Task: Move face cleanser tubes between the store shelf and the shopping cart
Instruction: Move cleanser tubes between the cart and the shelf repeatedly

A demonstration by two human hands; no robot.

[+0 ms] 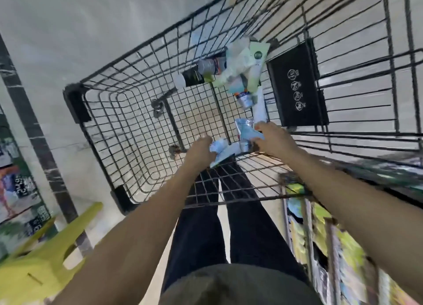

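A: Where are the hands?

B: Both reach into the black wire shopping cart (128, 112). The left hand (198, 152) grips a pale blue tube (220, 149); the right hand (272, 142) curls round another pale blue tube (246, 131). The frame is blurred, so finger detail is unclear.

A: And the other cleansers?

B: A pile of tubes (238, 69), white, green and dark, lies on the cart floor at 12 o'clock from the hands, beside the black panel (297, 87). The store shelf (325, 231) stands at 4 o'clock, a yellow stool (41, 263) at 8 o'clock.
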